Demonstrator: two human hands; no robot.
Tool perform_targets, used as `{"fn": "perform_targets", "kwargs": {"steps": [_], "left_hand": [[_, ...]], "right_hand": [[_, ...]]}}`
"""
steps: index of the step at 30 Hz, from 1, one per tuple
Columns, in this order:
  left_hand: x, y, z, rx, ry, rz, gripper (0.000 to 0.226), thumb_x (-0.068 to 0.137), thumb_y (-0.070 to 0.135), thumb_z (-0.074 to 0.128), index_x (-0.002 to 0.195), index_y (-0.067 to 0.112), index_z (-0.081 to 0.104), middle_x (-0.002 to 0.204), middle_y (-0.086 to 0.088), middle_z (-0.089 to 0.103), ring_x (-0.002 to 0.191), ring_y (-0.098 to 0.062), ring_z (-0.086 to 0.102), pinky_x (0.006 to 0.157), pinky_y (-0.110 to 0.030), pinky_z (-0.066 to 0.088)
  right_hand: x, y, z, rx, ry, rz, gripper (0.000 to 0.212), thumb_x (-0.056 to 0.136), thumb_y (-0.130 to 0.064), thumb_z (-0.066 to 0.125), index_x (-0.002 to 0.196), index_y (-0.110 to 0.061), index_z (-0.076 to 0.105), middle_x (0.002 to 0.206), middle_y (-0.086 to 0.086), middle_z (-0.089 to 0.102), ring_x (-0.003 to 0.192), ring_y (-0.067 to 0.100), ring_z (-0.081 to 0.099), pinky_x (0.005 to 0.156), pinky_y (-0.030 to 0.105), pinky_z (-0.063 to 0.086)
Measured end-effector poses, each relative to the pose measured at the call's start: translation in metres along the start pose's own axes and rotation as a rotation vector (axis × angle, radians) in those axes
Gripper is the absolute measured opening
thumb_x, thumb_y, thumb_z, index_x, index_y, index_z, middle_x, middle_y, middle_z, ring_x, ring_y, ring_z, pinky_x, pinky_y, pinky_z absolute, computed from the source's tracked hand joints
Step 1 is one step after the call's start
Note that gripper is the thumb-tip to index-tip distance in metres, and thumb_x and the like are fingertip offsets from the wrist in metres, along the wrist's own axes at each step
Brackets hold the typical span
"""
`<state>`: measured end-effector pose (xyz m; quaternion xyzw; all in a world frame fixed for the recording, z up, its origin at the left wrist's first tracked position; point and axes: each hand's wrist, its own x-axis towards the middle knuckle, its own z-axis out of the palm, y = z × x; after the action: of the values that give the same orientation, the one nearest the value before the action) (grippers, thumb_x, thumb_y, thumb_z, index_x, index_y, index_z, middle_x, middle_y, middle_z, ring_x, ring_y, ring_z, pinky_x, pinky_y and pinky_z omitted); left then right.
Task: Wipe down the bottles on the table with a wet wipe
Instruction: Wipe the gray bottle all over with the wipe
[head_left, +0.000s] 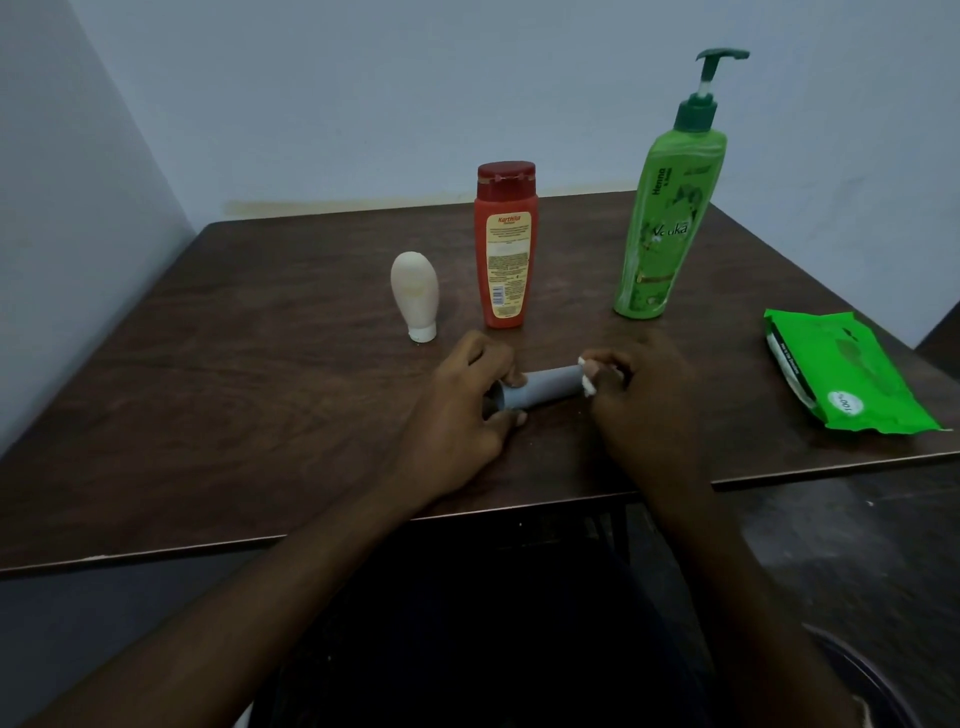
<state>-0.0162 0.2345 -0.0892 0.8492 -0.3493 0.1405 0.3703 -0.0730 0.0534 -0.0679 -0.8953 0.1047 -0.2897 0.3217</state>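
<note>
Left hand (467, 400) pinches the grey tube (545, 392) at one end; right hand (644, 389) clamps the wet wipe (588, 383). Hard rubbing could twist it loose (only fingertips hold).

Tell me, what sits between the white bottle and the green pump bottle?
In the head view, the red bottle stands between the white bottle and green pump bottle.

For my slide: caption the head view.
Left hand holds a grey tube while right hand wipes it with a wet wipe.

Green pump bottle (667, 223) reads "Henna"; orange bottle (505, 249), "Karthika".
</note>
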Motion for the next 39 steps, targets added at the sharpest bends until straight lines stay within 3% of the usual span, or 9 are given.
{"fn": "perform_targets", "kwargs": {"steps": [3, 7, 11, 15, 18, 23, 29, 34, 39], "left_hand": [[0.000, 0.000, 0.002, 0.001, 0.009, 0.008, 0.041, 0.073, 0.007, 0.086, 0.092, 0.024, 0.055, 0.107, 0.011, 0.050, 0.094, 0.006, 0.051, 0.075, -0.007, 0.041], [-0.001, -0.001, 0.002, -0.017, -0.001, -0.018, 0.031, 0.075, 0.005, 0.082, 0.091, 0.013, 0.057, 0.104, 0.008, 0.051, 0.090, -0.002, 0.053, 0.073, -0.024, 0.048], [-0.002, 0.000, 0.000, -0.004, 0.004, 0.005, 0.035, 0.073, 0.004, 0.084, 0.095, 0.016, 0.059, 0.107, 0.010, 0.050, 0.091, 0.005, 0.051, 0.074, -0.007, 0.039], [-0.001, -0.002, -0.001, 0.004, 0.008, 0.025, 0.038, 0.072, 0.003, 0.086, 0.096, 0.018, 0.061, 0.109, 0.008, 0.052, 0.091, 0.001, 0.049, 0.076, -0.005, 0.039], [-0.001, -0.003, 0.000, 0.015, 0.008, 0.037, 0.037, 0.074, 0.004, 0.085, 0.097, 0.019, 0.061, 0.113, 0.006, 0.054, 0.096, 0.000, 0.050, 0.078, -0.005, 0.040], [-0.001, -0.005, 0.001, -0.031, 0.021, 0.023, 0.029, 0.078, 0.014, 0.087, 0.099, 0.016, 0.067, 0.117, 0.004, 0.061, 0.105, -0.004, 0.058, 0.086, -0.014, 0.048], [-0.001, -0.001, -0.001, -0.103, 0.039, -0.048, 0.022, 0.086, 0.022, 0.081, 0.104, 0.022, 0.069, 0.115, 0.009, 0.071, 0.109, -0.003, 0.065, 0.091, -0.034, 0.057], [0.001, 0.000, 0.000, -0.145, -0.003, -0.195, 0.049, 0.079, 0.023, 0.088, 0.124, 0.025, 0.070, 0.118, 0.015, 0.070, 0.107, 0.001, 0.066, 0.092, -0.027, 0.058], [0.001, -0.004, 0.002, -0.144, -0.004, -0.201, 0.042, 0.074, 0.020, 0.091, 0.112, 0.018, 0.074, 0.116, 0.012, 0.074, 0.105, 0.001, 0.068, 0.092, -0.028, 0.058]], "right_hand": [[-0.010, -0.026, 0.007, -0.099, -0.126, -0.107, 0.011, 0.082, -0.006, 0.070, 0.093, -0.004, 0.073, 0.101, 0.011, 0.059, 0.085, 0.019, 0.054, 0.067, 0.025, 0.041], [-0.022, -0.036, 0.024, -0.118, -0.175, -0.186, 0.003, 0.082, -0.012, 0.066, 0.083, -0.012, 0.063, 0.096, -0.001, 0.045, 0.082, 0.013, 0.048, 0.068, 0.023, 0.038], [-0.014, -0.021, 0.016, -0.084, -0.087, -0.138, 0.006, 0.084, -0.009, 0.070, 0.089, -0.010, 0.072, 0.089, -0.004, 0.044, 0.073, 0.010, 0.045, 0.057, 0.012, 0.023], [-0.003, 0.003, 0.000, -0.005, -0.023, -0.045, 0.017, 0.086, -0.011, 0.070, 0.101, -0.015, 0.078, 0.094, 0.006, 0.065, 0.082, 0.014, 0.057, 0.070, 0.023, 0.038], [0.003, 0.024, -0.003, 0.142, -0.055, 0.093, 0.013, 0.087, -0.021, 0.071, 0.096, -0.028, 0.078, 0.094, 0.001, 0.072, 0.085, 0.010, 0.066, 0.076, 0.021, 0.047], [-0.003, 0.032, -0.004, 0.155, -0.048, 0.111, 0.014, 0.085, -0.021, 0.074, 0.097, -0.028, 0.078, 0.090, -0.006, 0.069, 0.078, -0.004, 0.060, 0.068, -0.001, 0.036], [-0.008, 0.031, -0.004, 0.199, -0.032, 0.110, 0.016, 0.085, -0.017, 0.074, 0.097, -0.027, 0.078, 0.094, -0.008, 0.069, 0.085, -0.006, 0.061, 0.072, -0.002, 0.037], [-0.004, 0.034, -0.003, 0.163, -0.012, 0.109, 0.019, 0.086, -0.015, 0.070, 0.100, -0.025, 0.077, 0.098, -0.006, 0.071, 0.083, -0.002, 0.061, 0.073, -0.003, 0.038], [0.005, 0.031, -0.002, 0.068, -0.063, 0.084, 0.020, 0.088, -0.013, 0.066, 0.104, -0.019, 0.077, 0.104, 0.000, 0.074, 0.090, 0.005, 0.061, 0.072, 0.007, 0.037]]}}
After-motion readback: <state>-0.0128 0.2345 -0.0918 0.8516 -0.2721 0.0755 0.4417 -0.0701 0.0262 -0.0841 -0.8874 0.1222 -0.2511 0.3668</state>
